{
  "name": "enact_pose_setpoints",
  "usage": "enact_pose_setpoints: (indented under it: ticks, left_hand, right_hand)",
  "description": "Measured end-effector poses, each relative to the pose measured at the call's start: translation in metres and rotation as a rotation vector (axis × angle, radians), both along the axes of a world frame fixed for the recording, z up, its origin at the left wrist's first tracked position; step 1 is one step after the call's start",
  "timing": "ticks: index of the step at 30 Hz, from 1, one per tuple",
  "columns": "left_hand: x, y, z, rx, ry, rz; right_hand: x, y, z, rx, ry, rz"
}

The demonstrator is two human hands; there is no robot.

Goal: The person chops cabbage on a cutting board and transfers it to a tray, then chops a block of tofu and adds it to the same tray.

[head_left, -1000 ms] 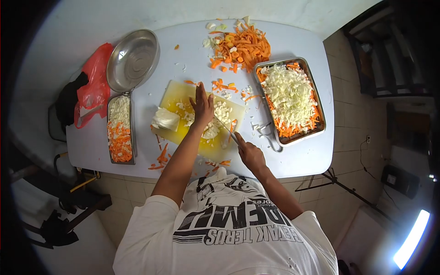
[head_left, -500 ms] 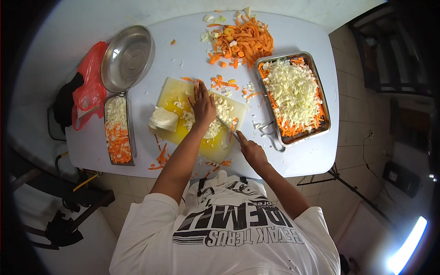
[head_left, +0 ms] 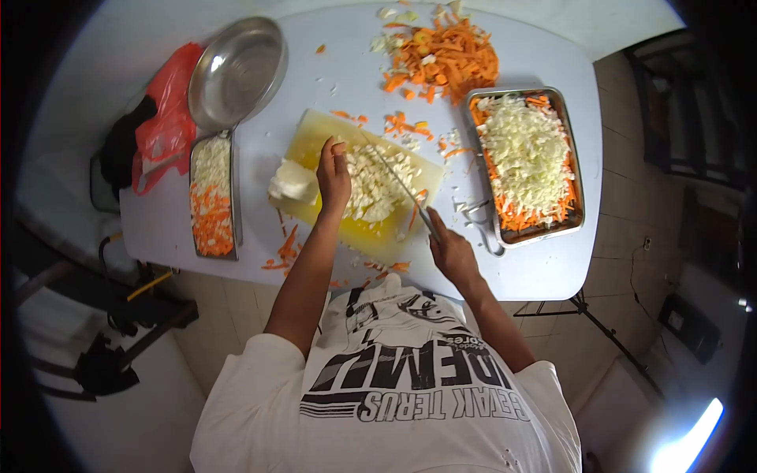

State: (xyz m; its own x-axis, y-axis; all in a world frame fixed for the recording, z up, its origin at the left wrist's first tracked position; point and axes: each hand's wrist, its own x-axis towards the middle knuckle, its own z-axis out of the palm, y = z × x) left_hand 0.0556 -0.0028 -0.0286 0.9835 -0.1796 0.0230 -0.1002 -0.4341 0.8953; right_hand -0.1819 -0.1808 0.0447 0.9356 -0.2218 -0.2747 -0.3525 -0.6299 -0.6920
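On the yellow and white cutting board (head_left: pixel 311 130) lies a spread of chopped cabbage (head_left: pixel 378 185). My right hand (head_left: pixel 453 254) grips a knife (head_left: pixel 404 183) by its handle, the blade slanting up and left across the cabbage bits. Turned on its edge, my left hand (head_left: pixel 334 180) stands at the left side of the bits with fingers stretched out, holding nothing. A pale chunk of cabbage (head_left: pixel 293 183) sits left of that hand, at the board's edge.
A metal tray (head_left: pixel 542 239) of shredded cabbage and carrot stands at right. Carrot peelings (head_left: pixel 453 55) are heaped at the back. At left are a metal bowl (head_left: pixel 236 75), a narrow tray (head_left: pixel 234 244) of chopped vegetables and a red plastic bag (head_left: pixel 169 106).
My left hand has gone from lying palm-down over the board to standing on its edge beside the cabbage bits. The knife has come off the board's right part and now slants over them.
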Motion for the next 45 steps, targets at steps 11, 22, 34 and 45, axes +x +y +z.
enact_pose_setpoints:
  ticks: [11,22,34,45]
  left_hand:
    - [0.013,-0.007,0.006,0.087,-0.054,0.118]
    - [0.031,-0.057,-0.019,0.683,-0.24,-0.153]
    - [-0.016,0.022,-0.008,0.167,-0.017,-0.049]
    - [-0.037,0.005,0.018,-0.244,0.812,-0.147]
  right_hand:
    - [0.031,0.022,-0.013,-0.214,0.099,0.137]
    - [0.032,0.031,-0.03,-0.187,0.09,0.127]
    - [0.033,0.036,-0.004,-0.076,0.08,0.102]
    - [0.031,0.039,-0.018,-0.152,0.026,0.139]
